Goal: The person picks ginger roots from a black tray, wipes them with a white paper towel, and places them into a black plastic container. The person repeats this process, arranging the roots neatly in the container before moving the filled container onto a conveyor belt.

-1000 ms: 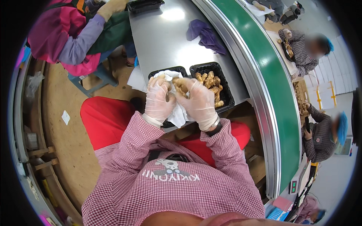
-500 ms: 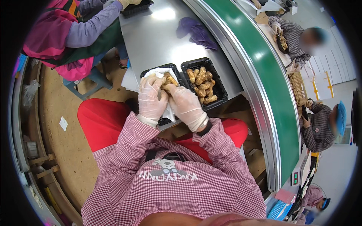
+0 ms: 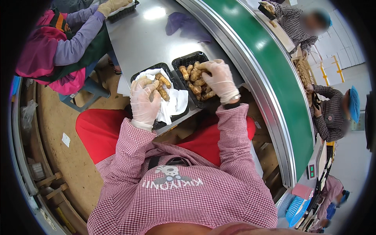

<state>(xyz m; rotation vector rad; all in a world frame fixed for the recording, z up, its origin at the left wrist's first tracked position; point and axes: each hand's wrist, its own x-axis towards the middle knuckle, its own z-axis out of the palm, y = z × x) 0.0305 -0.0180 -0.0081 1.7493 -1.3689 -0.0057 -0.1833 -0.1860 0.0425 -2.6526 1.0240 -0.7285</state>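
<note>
My gloved left hand (image 3: 145,102) is over the left black tray (image 3: 181,80), fingers curled against the white cloth. Its fingertips close on the upper end of a stubby brown mushroom (image 3: 163,93); a second mushroom (image 3: 163,80) lies just above on the cloth (image 3: 176,103). My right hand (image 3: 220,80), also gloved, reaches over the right black tray (image 3: 191,58). Its bent fingers and thumb pinch a mushroom (image 3: 201,65) at the top of the pile, partly hidden by the glove. Several more mushrooms (image 3: 196,84) fill that tray.
Both trays stand on a metal table (image 3: 135,43) with a purple cloth (image 3: 186,27) farther back. A green conveyor belt (image 3: 270,62) curves along the right. At far left a co-worker (image 3: 51,47) handles another tray (image 3: 123,11), beside a blue stool (image 3: 88,94). More co-workers are across the belt.
My hands were together over the left tray, around a mushroom. Now my right hand has moved right to the other tray, while my left stays over the cloth. The view has shifted slightly.
</note>
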